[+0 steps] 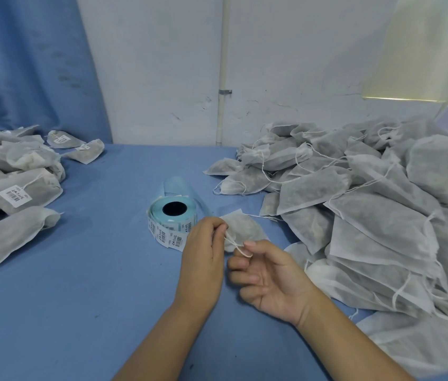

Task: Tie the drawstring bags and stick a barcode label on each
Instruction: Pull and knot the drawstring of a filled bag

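Observation:
A small white drawstring bag (240, 228) lies on the blue table just beyond my hands. My left hand (203, 257) pinches one end of its drawstring (238, 244) at the fingertips. My right hand (269, 281), palm up with curled fingers, holds the other end of the string between thumb and forefinger. A roll of barcode labels (173, 220) on blue backing sits just left of the bag, with a strip of labels hanging off its front.
A large heap of unlabelled drawstring bags (368, 210) fills the right side of the table. A pile of labelled bags (13, 185) lies at the left. A blue curtain (30, 64) and a white wall stand behind. Bare blue tabletop (93, 284) lies at front left.

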Tool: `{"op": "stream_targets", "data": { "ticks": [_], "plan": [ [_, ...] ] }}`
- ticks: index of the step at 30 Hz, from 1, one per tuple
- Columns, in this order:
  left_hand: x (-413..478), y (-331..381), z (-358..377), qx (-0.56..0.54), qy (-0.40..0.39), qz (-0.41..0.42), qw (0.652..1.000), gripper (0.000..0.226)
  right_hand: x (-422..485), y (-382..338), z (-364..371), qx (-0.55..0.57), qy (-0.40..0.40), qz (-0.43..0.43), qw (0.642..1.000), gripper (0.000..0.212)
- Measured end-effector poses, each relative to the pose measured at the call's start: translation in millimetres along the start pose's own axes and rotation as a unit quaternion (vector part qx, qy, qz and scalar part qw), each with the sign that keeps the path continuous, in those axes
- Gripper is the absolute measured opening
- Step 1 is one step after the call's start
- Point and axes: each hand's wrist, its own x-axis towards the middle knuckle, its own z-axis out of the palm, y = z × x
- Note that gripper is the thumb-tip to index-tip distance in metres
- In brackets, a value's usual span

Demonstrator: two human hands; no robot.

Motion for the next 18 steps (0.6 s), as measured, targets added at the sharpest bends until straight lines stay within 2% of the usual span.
{"op": "stream_targets", "data": {
  "ticks": [6,13,16,18],
  "plan": [
    [1.2,-4.3,2.0,0.015,0.004,-0.008,1.0,0.02,2.2,-2.6,-0.9,0.075,0.024,-0.095,0.992,0.039],
    [-0.4,-3.9,-0.6,0.007,-0.025,-0.021,0.999,0.022,2.6,-2.2,-0.3,0.059,0.027,-0.118,0.991,0.037],
    [-2.5,-5.5,0.2,0.119,-0.067,0.049,0.989,0.043,-0.1,-3.3,0.0,0.075,-0.003,-0.143,0.987,0.035],
    [-2.1,-8.8,2.0,0.198,-0.077,0.084,0.974,0.048,-1.6,-2.9,-0.1,0.08,-0.034,-0.147,0.985,0.033]
  ]
}}
